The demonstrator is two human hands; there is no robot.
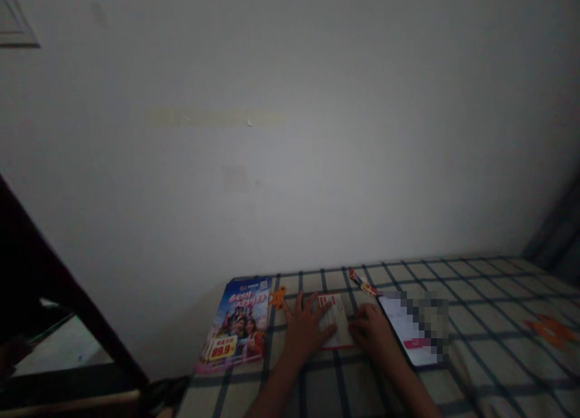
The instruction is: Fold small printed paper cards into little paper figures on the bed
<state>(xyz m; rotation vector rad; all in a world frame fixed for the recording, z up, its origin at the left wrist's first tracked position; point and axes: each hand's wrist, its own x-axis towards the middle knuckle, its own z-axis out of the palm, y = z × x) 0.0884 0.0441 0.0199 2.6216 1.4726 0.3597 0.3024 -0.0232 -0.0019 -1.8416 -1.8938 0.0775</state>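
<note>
My left hand lies with spread fingers on a small printed leaflet, pressing it flat on the checked cloth. The leaflet is whitish with red print at the top and a red lower edge. At its right edge rests my right hand, fingers curled together; whether they pinch anything is hidden. Just right of that hand lies a phone or tablet with a lit white screen, partly covered by a blurred patch. Beyond it is a narrow red and yellow wrapper-like strip.
A blue and pink flyer lies left of my hands, with an orange cut-out shape beside it. Another orange patch is far right. A pale wall rises behind the cloth. A dark slanted bar stands at left.
</note>
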